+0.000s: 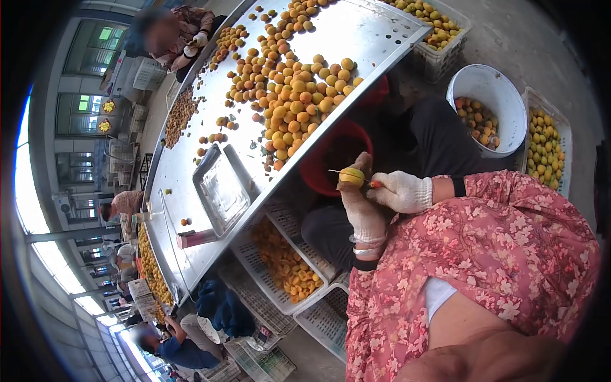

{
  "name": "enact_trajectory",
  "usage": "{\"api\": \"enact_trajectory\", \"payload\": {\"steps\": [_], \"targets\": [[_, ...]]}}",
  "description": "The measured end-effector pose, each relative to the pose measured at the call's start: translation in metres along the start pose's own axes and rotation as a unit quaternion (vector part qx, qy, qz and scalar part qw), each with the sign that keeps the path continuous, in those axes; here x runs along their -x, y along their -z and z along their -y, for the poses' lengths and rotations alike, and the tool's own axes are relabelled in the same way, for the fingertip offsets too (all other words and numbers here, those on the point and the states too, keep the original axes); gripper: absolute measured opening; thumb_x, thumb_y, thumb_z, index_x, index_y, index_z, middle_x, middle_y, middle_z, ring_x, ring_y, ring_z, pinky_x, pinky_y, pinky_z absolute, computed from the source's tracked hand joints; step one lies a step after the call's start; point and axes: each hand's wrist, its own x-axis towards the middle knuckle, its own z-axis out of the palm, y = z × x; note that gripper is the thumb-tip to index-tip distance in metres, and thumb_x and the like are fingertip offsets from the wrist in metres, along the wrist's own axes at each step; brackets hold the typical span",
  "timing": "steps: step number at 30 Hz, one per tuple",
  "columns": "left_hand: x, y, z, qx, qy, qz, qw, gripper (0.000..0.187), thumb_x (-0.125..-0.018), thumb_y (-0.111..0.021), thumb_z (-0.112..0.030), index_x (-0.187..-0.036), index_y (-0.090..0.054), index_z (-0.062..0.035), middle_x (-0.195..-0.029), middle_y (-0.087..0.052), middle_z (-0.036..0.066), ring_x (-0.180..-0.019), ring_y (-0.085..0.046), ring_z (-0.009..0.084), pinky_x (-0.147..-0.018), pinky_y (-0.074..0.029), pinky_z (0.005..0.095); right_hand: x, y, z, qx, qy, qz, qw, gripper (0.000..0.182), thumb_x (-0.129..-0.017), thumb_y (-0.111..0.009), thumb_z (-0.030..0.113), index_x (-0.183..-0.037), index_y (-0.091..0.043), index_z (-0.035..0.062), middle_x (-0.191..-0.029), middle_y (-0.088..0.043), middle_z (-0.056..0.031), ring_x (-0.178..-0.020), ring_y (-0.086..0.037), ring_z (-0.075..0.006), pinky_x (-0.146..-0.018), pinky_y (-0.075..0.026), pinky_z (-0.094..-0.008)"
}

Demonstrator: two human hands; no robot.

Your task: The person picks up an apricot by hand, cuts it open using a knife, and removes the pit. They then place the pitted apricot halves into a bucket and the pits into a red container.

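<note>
My left hand (364, 207), in a soiled white glove with a bracelet at the wrist, holds a yellow-green fruit (352, 177) between its fingers. My right hand (404, 191), also gloved, is closed on a small tool with a red-orange handle (375, 184). The tool's thin tip shows on the far side of the fruit, and its middle is hidden. Both hands are close together over my lap, beside a red bucket (313, 167) under the edge of the metal table (293, 175).
Many orange-yellow fruits (296, 105) and a metal tray (223, 191) are on the table. Below stands a crate of fruit pieces (286, 261). A white bucket (509, 95) and fruit crates (544, 143) stand at right. A co-worker (181, 38) sits across the table; others are farther left.
</note>
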Motion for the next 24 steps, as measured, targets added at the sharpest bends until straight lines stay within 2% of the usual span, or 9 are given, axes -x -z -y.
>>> {"api": "enact_trajectory", "payload": {"steps": [4,7,9,10,12,15,19,21,24], "targets": [[0.006,-0.014,-0.008,0.072,0.046,-0.003,0.996,0.075,-0.09,-0.045,-0.07,-0.115,-0.058,-0.0001,-0.123,-0.061,0.017,-0.118,-0.056,0.0281,-0.106,-0.039,0.0408,0.001,0.002,-0.008,0.037,0.039,-0.02,0.998,0.027,-0.096,-0.058,0.028,-0.097,-0.057,0.0011,-0.078,-0.065,-0.0237,-0.079,-0.066,-0.0416,-0.065,-0.05,-0.0432],[0.007,-0.01,-0.01,0.016,0.015,-0.003,1.0,0.069,-0.094,-0.045,-0.064,-0.121,-0.053,-0.0007,-0.121,-0.062,0.018,-0.117,-0.056,0.029,-0.105,-0.041,0.0407,0.001,0.008,-0.008,0.039,0.015,0.009,0.999,0.026,-0.096,-0.058,0.027,-0.097,-0.057,0.0011,-0.079,-0.065,-0.0239,-0.079,-0.065,-0.042,-0.066,-0.05,-0.0432],[0.006,-0.005,-0.017,-0.03,-0.012,0.031,0.999,0.053,-0.1,-0.049,-0.047,-0.129,-0.046,-0.0024,-0.12,-0.061,0.018,-0.12,-0.055,0.0314,-0.106,-0.042,0.0422,-0.002,0.014,-0.006,0.033,0.037,0.032,0.998,0.025,-0.096,-0.058,0.026,-0.098,-0.057,0.0011,-0.079,-0.065,-0.0242,-0.077,-0.065,-0.0422,-0.065,-0.05,-0.0435],[0.007,-0.003,-0.018,-0.03,-0.014,0.026,0.999,0.053,-0.1,-0.049,-0.047,-0.129,-0.046,-0.0024,-0.12,-0.061,0.018,-0.12,-0.055,0.0314,-0.106,-0.042,0.0422,-0.004,0.017,-0.004,0.032,0.038,0.037,0.998,0.025,-0.096,-0.058,0.026,-0.098,-0.057,0.0011,-0.079,-0.065,-0.0242,-0.077,-0.065,-0.0422,-0.065,-0.05,-0.0435],[0.007,0.0,-0.016,0.027,-0.014,0.061,0.998,0.044,-0.102,-0.051,-0.031,-0.135,-0.04,-0.005,-0.124,-0.059,0.018,-0.122,-0.054,0.0338,-0.106,-0.042,0.0438,-0.006,0.023,-0.002,0.083,0.022,0.07,0.994,0.025,-0.095,-0.058,0.026,-0.1,-0.057,0.0014,-0.08,-0.065,-0.0243,-0.077,-0.066,-0.0413,-0.065,-0.051,-0.0434],[0.008,-0.002,-0.012,0.05,-0.026,0.057,0.997,0.04,-0.101,-0.054,-0.021,-0.135,-0.041,-0.0058,-0.128,-0.056,0.019,-0.123,-0.054,0.0352,-0.106,-0.042,0.0453,-0.008,0.022,-0.007,0.08,0.037,0.061,0.994,0.027,-0.094,-0.059,0.026,-0.104,-0.056,0.0018,-0.078,-0.065,-0.024,-0.076,-0.066,-0.0409,-0.065,-0.051,-0.0438],[0.01,-0.003,-0.014,0.059,-0.027,0.036,0.997,0.04,-0.1,-0.056,-0.018,-0.134,-0.041,-0.005,-0.129,-0.055,0.019,-0.123,-0.054,0.0352,-0.106,-0.043,0.0451,-0.009,0.023,0.001,0.112,0.042,0.057,0.991,0.028,-0.093,-0.059,0.028,-0.104,-0.055,0.0026,-0.074,-0.064,-0.0228,-0.071,-0.065,-0.0409,-0.063,-0.051,-0.0455],[0.009,-0.003,-0.014,0.109,-0.032,0.024,0.993,0.035,-0.098,-0.059,-0.016,-0.128,-0.045,-0.004,-0.124,-0.058,0.018,-0.119,-0.056,0.0349,-0.105,-0.044,0.0453,-0.009,0.024,0.008,0.214,0.052,0.072,0.973,0.028,-0.093,-0.059,0.03,-0.102,-0.054,0.0033,-0.07,-0.063,-0.0218,-0.067,-0.064,-0.041,-0.06,-0.05,-0.0473],[0.006,0.001,-0.007,0.074,-0.032,-0.005,0.997,0.03,-0.097,-0.06,-0.017,-0.121,-0.048,-0.0031,-0.119,-0.06,0.019,-0.114,-0.06,0.0341,-0.102,-0.047,0.0447,-0.007,0.016,0.005,0.238,0.044,0.072,0.968,0.03,-0.093,-0.059,0.032,-0.101,-0.054,0.0039,-0.068,-0.062,-0.0209,-0.065,-0.063,-0.0409,-0.058,-0.049,-0.0484]]}}
